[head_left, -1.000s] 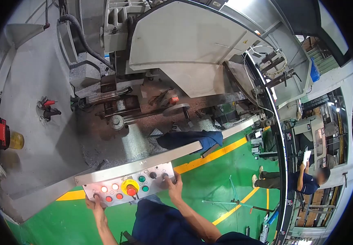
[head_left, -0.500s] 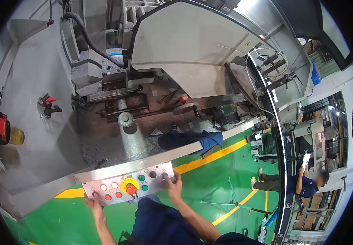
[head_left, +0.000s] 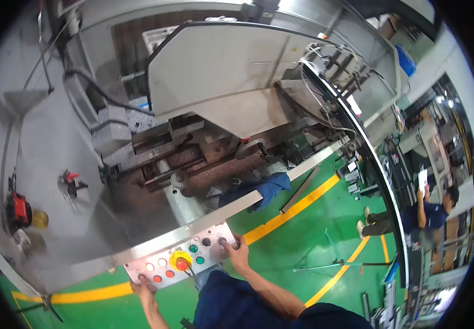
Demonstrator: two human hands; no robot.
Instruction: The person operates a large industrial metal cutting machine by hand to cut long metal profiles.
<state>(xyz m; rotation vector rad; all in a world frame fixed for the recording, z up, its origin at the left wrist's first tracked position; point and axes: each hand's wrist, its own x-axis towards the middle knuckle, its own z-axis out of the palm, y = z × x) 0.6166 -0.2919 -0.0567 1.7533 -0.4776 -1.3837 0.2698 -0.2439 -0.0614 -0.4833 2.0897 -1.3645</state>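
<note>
A control panel (head_left: 213,241) with red, white, green and black buttons and a yellow-ringed red stop button (head_left: 181,265) is held at both ends. My left hand (head_left: 145,293) grips its left end, the thumb on a button there. At the right end, my right hand (head_left: 238,253) wraps round the edge, with its thumb at a dark knob. Just above the panel runs a metal rail (head_left: 165,239), and a dark blue cloth (head_left: 270,192) hangs over it farther right.
A large machine with a pale cover (head_left: 215,71) fills the top middle. Its bed holds metal chips and a round post (head_left: 180,183). A red tool (head_left: 20,210) hangs at left. Another person (head_left: 431,215) stands at right holding white paper (head_left: 423,180).
The view has tilted and shifted, so the panel and both hands appear lower and farther right. Both hands keep their places on the panel. The machine cover appears lower and farther left.
</note>
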